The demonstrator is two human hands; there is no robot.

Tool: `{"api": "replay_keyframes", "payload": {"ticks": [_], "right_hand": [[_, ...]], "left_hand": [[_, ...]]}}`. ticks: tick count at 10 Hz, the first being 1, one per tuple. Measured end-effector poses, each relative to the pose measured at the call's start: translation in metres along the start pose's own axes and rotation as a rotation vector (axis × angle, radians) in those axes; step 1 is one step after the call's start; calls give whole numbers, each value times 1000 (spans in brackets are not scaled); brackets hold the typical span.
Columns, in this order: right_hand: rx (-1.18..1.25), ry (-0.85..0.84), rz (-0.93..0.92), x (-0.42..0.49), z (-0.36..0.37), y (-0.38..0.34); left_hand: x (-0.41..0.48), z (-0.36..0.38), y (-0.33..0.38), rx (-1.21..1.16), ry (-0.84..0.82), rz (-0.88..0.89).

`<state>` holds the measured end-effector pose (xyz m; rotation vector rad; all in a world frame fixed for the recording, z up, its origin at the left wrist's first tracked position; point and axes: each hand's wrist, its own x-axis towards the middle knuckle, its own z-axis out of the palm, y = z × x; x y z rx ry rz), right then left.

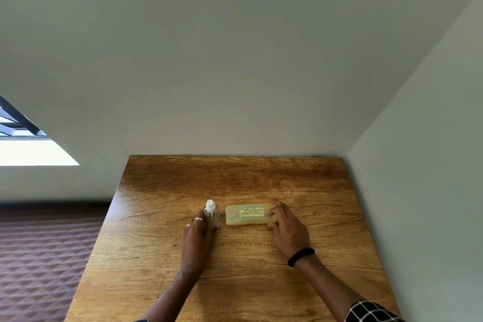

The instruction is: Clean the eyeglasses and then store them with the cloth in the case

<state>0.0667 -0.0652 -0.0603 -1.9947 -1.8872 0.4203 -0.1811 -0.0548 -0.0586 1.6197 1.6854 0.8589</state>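
Observation:
A closed yellowish glasses case [245,215] with printed lettering lies flat near the middle of the wooden table [235,180]. My right hand [286,227] grips its right end, fingers over the top and thumb at the near edge. To the case's left stands a small clear spray bottle [211,213] with a white nozzle. My left hand [198,232] is wrapped around the bottle's lower body. No eyeglasses or cloth can be seen; the case is shut.
The table stands in a corner, with pale walls directly behind it and along its right side. To the left, beyond the table's edge, lies a brown quilted surface [39,256]. A bright window [23,144] is at far left.

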Motion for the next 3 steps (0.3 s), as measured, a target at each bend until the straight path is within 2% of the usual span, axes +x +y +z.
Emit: {"api": "replay_keyframes", "payload": {"ticks": [3], "right_hand": [[-9, 1, -21, -2, -3, 0]], "left_hand": [[-6, -2, -16, 17, -42, 30]]}}
